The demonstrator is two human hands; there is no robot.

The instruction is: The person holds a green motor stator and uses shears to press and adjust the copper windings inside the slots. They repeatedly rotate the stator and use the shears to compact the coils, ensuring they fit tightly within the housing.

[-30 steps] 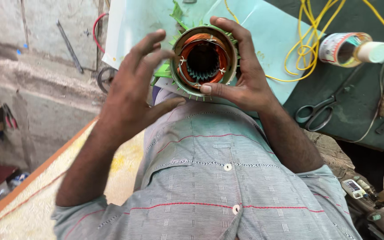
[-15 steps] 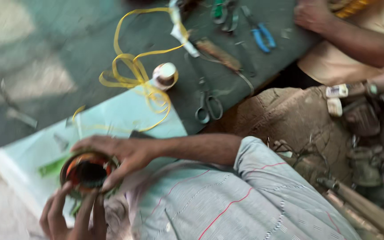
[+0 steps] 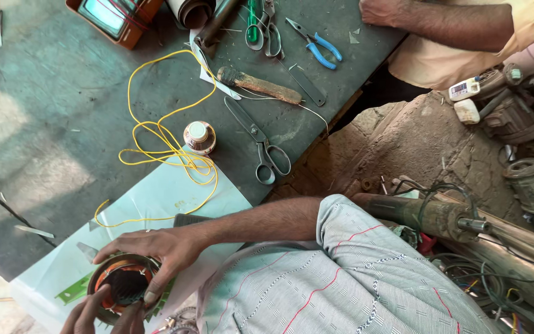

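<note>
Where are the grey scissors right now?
In the head view the grey scissors lie on the dark table, centre frame, right of the small tape roll and yellow wire.

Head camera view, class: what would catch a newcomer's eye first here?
Bottom left, both hands grip a round motor stator with copper windings: right hand over its rim, left hand beneath. A loose yellow wire loops across the dark workbench, with scissors lying beside it.
</note>
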